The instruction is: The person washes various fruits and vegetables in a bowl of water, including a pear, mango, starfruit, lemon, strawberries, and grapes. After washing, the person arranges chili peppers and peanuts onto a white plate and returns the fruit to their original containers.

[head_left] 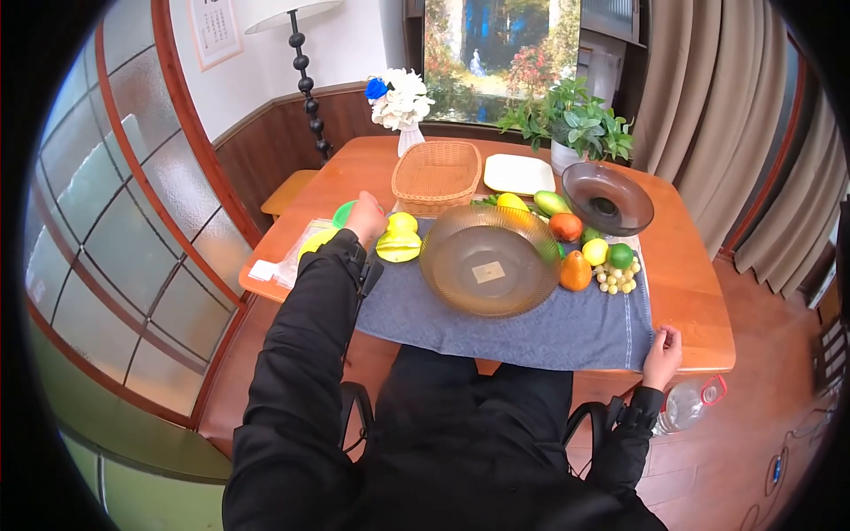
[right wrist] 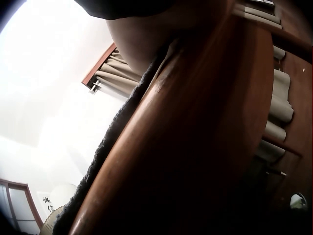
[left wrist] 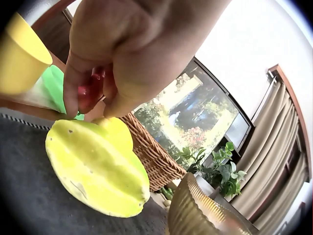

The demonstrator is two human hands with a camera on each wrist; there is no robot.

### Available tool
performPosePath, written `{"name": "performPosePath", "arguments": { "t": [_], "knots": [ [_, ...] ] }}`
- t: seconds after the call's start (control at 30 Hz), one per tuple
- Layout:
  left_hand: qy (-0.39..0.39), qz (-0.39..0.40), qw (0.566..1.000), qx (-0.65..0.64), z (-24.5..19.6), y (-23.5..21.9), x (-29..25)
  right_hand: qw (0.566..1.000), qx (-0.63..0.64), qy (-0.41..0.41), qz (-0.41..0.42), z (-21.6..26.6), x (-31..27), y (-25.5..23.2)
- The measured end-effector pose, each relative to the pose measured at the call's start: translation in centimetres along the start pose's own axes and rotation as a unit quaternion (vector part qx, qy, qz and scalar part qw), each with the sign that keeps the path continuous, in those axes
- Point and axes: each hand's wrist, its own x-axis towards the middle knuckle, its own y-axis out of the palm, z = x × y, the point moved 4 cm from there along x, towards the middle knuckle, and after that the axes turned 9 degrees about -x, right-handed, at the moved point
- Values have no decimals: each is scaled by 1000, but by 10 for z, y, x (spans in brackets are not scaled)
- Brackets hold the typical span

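My left hand (head_left: pixel 365 221) reaches over the left part of the table and, in the left wrist view, its fingers curl round a small shiny red thing (left wrist: pixel 91 93), mostly hidden by them. Just below the fingertips lies a yellow star fruit (left wrist: pixel 98 166), with another yellow fruit (head_left: pixel 403 221) behind it. A green bowl (head_left: pixel 343 214) and a yellow bowl (left wrist: pixel 22 61) are beside this hand. At the table's front right, my right hand (head_left: pixel 662 358) rests by the edge next to the grey cloth (head_left: pixel 425 323), fingers loosely bent, nothing visible in them.
A large ribbed amber bowl (head_left: pixel 489 296) stands mid-cloth. Right of it are an orange pear-shaped fruit (head_left: pixel 575 271), grapes (head_left: pixel 617 278) and several other fruits. Behind are a wicker basket (head_left: pixel 436 173), a white tray (head_left: pixel 520 174), a dark glass bowl (head_left: pixel 611 190), a flower vase (head_left: pixel 410 140) and a potted plant (head_left: pixel 575 128).
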Motion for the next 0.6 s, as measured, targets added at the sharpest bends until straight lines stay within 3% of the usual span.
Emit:
{"name": "performPosePath", "arguments": {
  "t": [0.13,0.2,0.3,0.33,0.4,0.43,0.5,0.6],
  "knots": [
    [-88,39,995,-1,-11,-9,-1,1000,-18,-1,-9,-4,2,1],
    [-139,159,974,-84,-17,-11,-6,1000,-21,16,-3,-4,3,1],
    [-131,197,968,-89,-32,-20,-19,1000,-26,11,-4,-13,5,4],
    [-135,199,967,-86,-27,-18,-20,1000,-27,14,1,-19,5,5],
    [-25,145,989,-34,-20,-20,-11,1000,-5,-5,-6,-27,6,7],
    [-27,148,988,-31,-12,-21,-6,1000,-7,-1,-3,-24,4,6],
    [8,47,998,-36,-1,-38,9,1000,-24,-6,0,-16,2,1],
    [-19,82,996,18,-8,-84,-3,1000,-29,-6,6,-13,0,-1]
  ]
}}
